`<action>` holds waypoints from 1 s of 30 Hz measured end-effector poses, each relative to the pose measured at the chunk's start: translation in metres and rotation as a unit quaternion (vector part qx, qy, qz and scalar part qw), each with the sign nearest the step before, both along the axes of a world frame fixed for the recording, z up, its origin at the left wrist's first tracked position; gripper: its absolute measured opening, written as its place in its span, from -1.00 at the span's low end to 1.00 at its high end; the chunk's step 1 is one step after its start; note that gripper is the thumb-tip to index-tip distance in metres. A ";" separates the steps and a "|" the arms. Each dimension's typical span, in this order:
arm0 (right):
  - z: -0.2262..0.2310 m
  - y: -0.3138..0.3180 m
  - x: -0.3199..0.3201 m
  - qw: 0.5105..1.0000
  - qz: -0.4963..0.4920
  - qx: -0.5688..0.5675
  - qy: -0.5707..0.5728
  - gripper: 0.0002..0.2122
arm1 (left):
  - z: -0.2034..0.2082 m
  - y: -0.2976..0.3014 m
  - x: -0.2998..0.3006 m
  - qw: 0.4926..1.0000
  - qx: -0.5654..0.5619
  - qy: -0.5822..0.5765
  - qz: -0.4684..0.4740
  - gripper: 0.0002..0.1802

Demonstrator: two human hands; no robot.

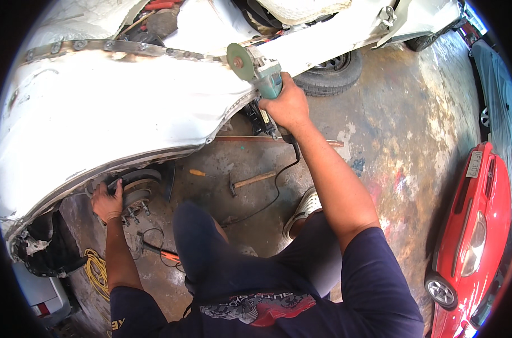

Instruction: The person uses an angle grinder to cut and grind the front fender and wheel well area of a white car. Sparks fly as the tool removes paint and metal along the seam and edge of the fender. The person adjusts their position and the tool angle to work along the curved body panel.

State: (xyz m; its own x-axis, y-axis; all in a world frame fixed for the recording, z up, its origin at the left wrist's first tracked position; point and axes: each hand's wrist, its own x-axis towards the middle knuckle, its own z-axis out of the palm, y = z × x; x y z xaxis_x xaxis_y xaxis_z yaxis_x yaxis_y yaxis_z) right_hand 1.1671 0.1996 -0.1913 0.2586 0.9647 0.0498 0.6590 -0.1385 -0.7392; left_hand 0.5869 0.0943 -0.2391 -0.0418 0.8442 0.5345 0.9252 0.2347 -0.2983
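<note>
My right hand (288,106) is wrapped round the body of an angle grinder (269,79). The grinder's green disc (241,61) stands upright beside the edge of a white car body panel (120,107), near its seam with the sill. Whether the disc touches the metal, I cannot tell. From the grinder's rear end a black power cord (278,188) drops to the floor. Down at the wheel arch, my left hand (107,201) grips the rim of the brake disc (140,181), thumb and fingers over its edge. Part of the hub lies hidden behind the hand.
A hammer (253,179) and a yellow-handled screwdriver (198,173) lie on the concrete floor. A loose tire (337,76) is under the sill. Coiled yellow cord (96,273) sits lower left; a red car (481,225) stands at right.
</note>
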 end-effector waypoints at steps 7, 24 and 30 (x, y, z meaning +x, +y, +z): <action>0.000 0.002 0.001 1.000 -0.010 0.000 -0.015 -0.20 | -0.003 0.001 -0.001 1.000 0.009 -0.003 -0.006 -0.31; -0.001 0.002 -0.001 1.000 -0.009 -0.001 -0.008 -0.27 | -0.003 0.001 -0.003 1.000 0.001 0.002 0.003 -0.31; -0.002 0.003 0.000 1.000 -0.003 0.007 -0.016 -0.29 | -0.003 0.000 -0.003 1.000 0.002 0.004 0.002 -0.31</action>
